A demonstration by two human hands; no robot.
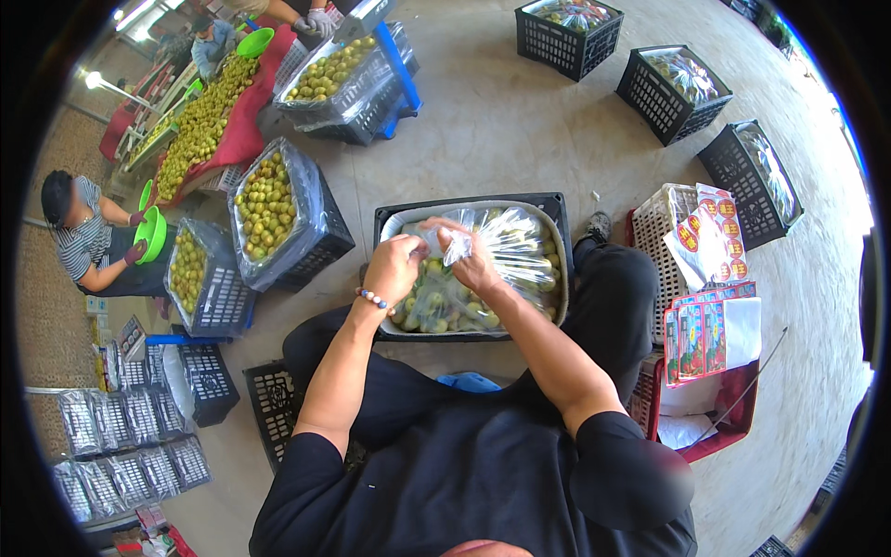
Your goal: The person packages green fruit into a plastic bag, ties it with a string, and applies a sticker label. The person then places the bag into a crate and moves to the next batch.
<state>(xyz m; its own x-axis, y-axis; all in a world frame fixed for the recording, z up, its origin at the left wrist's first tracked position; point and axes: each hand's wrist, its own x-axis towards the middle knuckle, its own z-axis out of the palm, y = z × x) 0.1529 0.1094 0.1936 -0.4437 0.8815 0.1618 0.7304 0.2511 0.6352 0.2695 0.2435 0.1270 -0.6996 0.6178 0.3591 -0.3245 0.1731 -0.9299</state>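
Before me stands a black plastic crate point(565, 263) with a pale liner, filled with round green fruit under a clear plastic bag point(518, 244). My right hand point(472, 261) grips the bag's gathered neck, from which creases fan out to the right. My left hand point(395, 268), with a beaded bracelet at its wrist, is just left of the neck. Its thumb and fingertips are drawn together over the bag; whether film is pinched between them cannot be made out.
To my right, a beige basket point(658, 233) bears printed sticker sheets point(724, 237), beside a red-rimmed crate point(748, 404) with printed cards point(696, 341). Bagged crates point(679, 90) stand far right. Open fruit crates point(292, 216) are at left, near a person holding a green bowl point(154, 235) and a sorting table point(202, 125).
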